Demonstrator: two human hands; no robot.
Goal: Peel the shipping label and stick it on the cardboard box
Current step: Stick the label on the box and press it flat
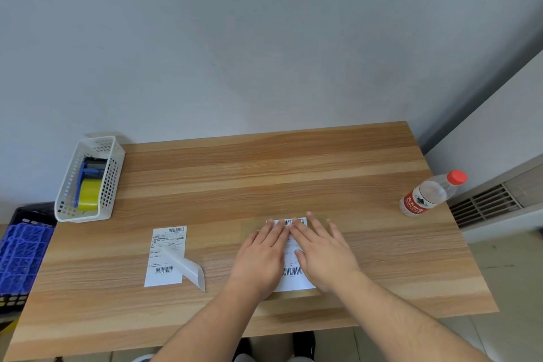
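Note:
A flat cardboard box [320, 219] lies on the wooden table in front of me, close in colour to the tabletop. A white shipping label [293, 281] with barcodes lies on top of it. My left hand [260, 256] and my right hand [324, 253] both rest palm down on the label, fingers spread flat, side by side. They cover most of the label's middle. To the left, a second label sheet [164, 256] lies on the table with a curled strip of translucent backing paper [189, 269] across its lower right corner.
A white mesh basket [113, 167] at the table's back left holds a blue tape dispenser with yellow tape [89, 192]. A water bottle [430, 194] with a red cap stands at the right edge. A blue crate [22, 256] sits off the table's left side.

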